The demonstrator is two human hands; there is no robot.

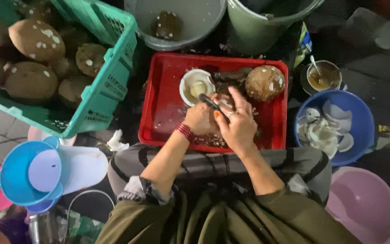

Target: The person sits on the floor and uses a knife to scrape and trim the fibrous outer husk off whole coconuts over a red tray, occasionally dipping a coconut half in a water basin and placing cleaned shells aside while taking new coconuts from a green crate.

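Note:
Over a red tray [163, 113] my two hands meet. My left hand [199, 118], with a red bracelet at the wrist, grips a small piece of coconut. My right hand [238, 122] closes on a dark-handled knife [209, 102] whose tip points toward an opened coconut half [196, 85] with white flesh. A whole brown coconut [264, 82] lies at the tray's far right corner. Dark husk scraps lie in the tray under my hands.
A green crate [107, 79] of brown coconuts stands at the left. Two grey-green buckets [199, 27] stand behind the tray. A blue bowl [362, 117] with white coconut pieces, a cup of brown drink [323, 76] and a pink basin [366, 203] are at the right. Blue scoops [23, 174] lie left.

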